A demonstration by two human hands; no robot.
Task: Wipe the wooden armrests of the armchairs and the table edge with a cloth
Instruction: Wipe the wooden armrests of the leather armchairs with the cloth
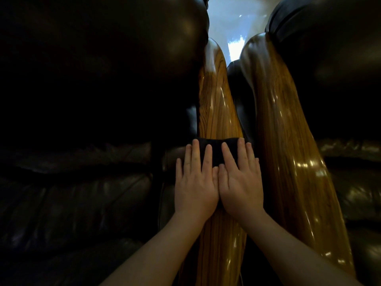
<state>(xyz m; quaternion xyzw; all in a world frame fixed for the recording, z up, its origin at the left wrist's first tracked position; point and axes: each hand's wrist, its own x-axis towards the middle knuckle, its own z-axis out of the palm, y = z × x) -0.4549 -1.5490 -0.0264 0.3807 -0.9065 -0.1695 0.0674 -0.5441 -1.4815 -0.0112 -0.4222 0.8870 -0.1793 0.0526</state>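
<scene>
From the head camera I saw two glossy wooden armrests running away from me side by side: the left armrest (216, 104) and the right armrest (288, 131), with dark leather armchair cushions (92, 79) on either flank. A black cloth (216, 150) lay across the left armrest. My left hand (194, 182) and right hand (240, 186) pressed flat on it, fingers extended, gripping nothing. A narrow dark gap separated the armrests; pale floor (235, 27) showed beyond.
</scene>
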